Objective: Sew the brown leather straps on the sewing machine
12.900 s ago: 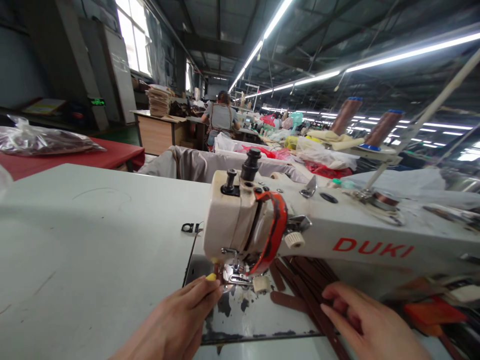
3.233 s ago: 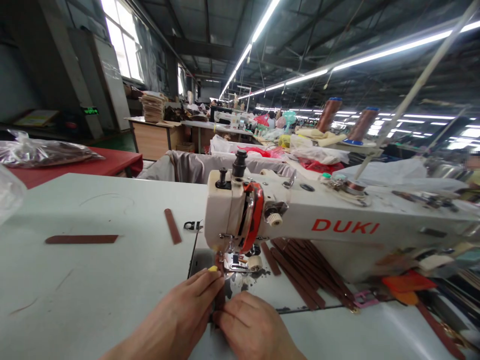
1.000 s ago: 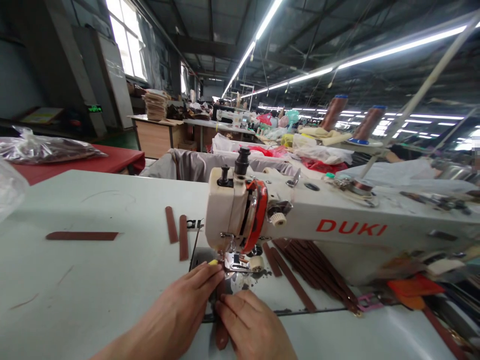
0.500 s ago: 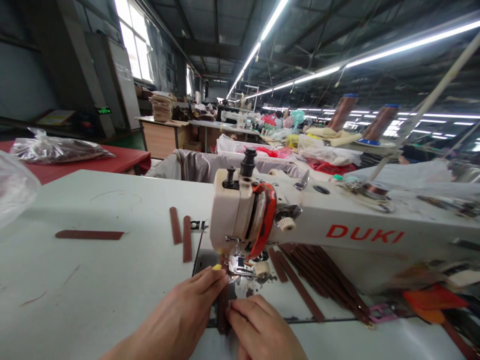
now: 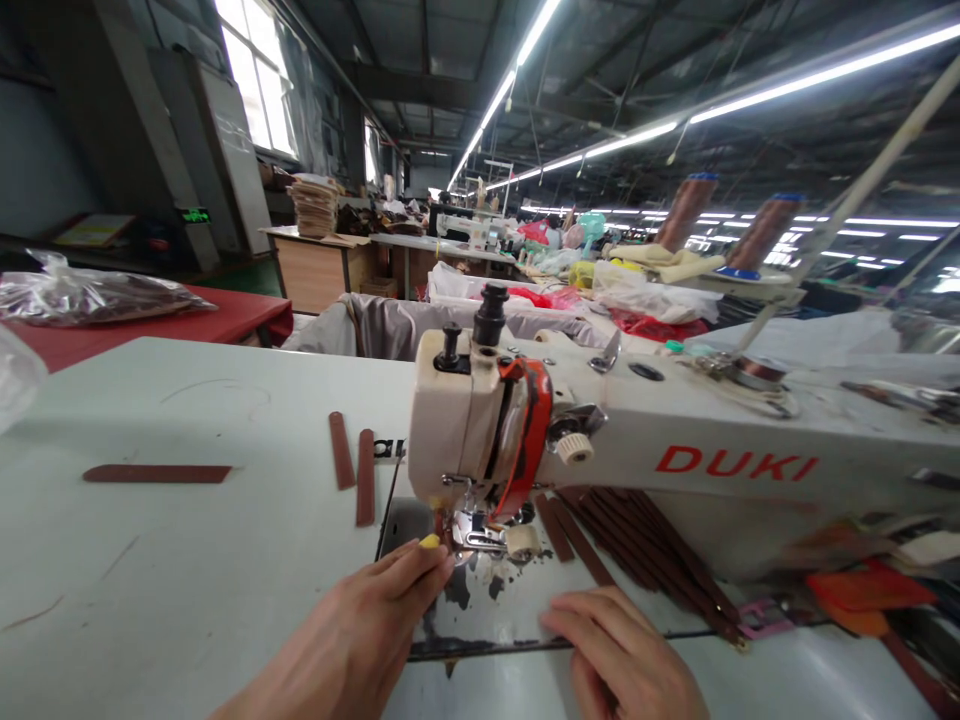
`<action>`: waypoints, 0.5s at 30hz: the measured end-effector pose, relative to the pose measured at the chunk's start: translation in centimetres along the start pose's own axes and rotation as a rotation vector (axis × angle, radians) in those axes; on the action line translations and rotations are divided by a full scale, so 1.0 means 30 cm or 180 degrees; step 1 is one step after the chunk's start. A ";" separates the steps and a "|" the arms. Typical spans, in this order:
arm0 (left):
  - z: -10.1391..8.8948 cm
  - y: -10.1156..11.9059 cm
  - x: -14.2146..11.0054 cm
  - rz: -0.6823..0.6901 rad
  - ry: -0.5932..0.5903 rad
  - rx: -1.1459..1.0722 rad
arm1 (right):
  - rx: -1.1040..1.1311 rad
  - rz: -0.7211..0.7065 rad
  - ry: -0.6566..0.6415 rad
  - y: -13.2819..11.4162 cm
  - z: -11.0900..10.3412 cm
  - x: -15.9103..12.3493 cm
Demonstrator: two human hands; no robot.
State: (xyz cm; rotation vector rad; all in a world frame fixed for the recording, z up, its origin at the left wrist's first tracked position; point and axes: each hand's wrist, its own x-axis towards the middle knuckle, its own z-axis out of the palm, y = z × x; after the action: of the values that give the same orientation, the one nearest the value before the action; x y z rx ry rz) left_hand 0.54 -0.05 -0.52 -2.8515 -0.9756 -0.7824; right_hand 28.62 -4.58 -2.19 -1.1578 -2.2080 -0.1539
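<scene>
My left hand (image 5: 382, 605) is by the needle of a white sewing machine (image 5: 487, 420), fingertips pressed together at a brown strip (image 5: 439, 520). Only a short piece of that strip shows, beside the metal presser foot (image 5: 476, 535); fingers and machine hide the rest. A small yellow piece (image 5: 429, 541) is at the tip of the left hand. My right hand (image 5: 626, 650) is over the front of the machine bed, fingers loosely apart with nothing visible in them. It covers the lower end of a long brown strip (image 5: 586, 548) lying there.
A pile of brown strips (image 5: 645, 545) lies under the machine arm. Two short strips (image 5: 364, 478) and one sideways strip (image 5: 157, 473) lie on the pale table (image 5: 247, 580). Thread cones (image 5: 688, 212) stand behind. A plastic bag (image 5: 19, 375) is at the left edge.
My right hand has left the strip at the needle and moved right. The strip's near end no longer shows below my left hand, which stays by the presser foot. The view has shifted slightly.
</scene>
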 end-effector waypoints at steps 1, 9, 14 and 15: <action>0.001 0.002 -0.002 0.0000 0.0024 0.0025 | 0.0005 0.0020 -0.0003 -0.002 0.001 0.002; -0.044 -0.064 0.048 -0.0591 -0.0219 -0.0544 | -0.0008 0.0087 0.0121 -0.039 -0.012 0.005; -0.056 -0.230 0.222 -0.0674 -0.0695 -0.0651 | 0.0082 0.0290 0.0242 -0.078 -0.012 0.018; -0.056 -0.255 0.251 -0.0605 -0.0789 -0.0682 | 0.0091 0.0309 0.0239 -0.080 -0.012 0.021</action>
State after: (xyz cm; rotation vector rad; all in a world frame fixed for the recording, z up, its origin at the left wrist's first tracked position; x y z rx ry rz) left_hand 0.43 10.04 3.47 -3.1325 -1.2817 -0.5853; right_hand 26.66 -5.72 -1.11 -1.2211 -2.0776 -0.1228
